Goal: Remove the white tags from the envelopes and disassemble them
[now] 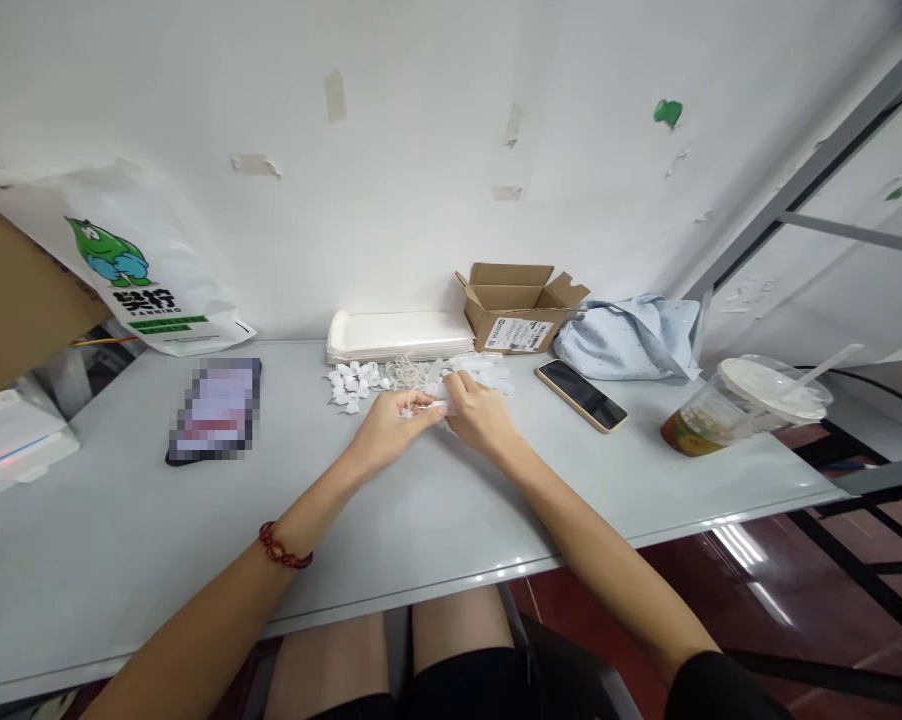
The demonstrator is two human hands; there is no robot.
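My left hand [389, 430] and my right hand [481, 415] meet over the grey table, fingers closed in a pinch. Between the fingertips of the left is a small white plastic piece [425, 407]. The right hand's fingers close at the same piece; they partly hide it, so its exact kind does not show. Just beyond the left hand lies a pile of small white plastic pieces [352, 384]. Thin pale looped strands [409, 373] lie beside that pile. Clear and white flat pieces [490, 370] are spread behind the right hand.
Behind the pile stand a stack of white trays [406, 334] and an open cardboard box [517, 318]. A phone [582, 395] and a lidded drink cup [728, 410] are to the right, near a light-blue cloth bag [631, 338]. Another phone [215, 410] lies left, before a white bag [132, 265].
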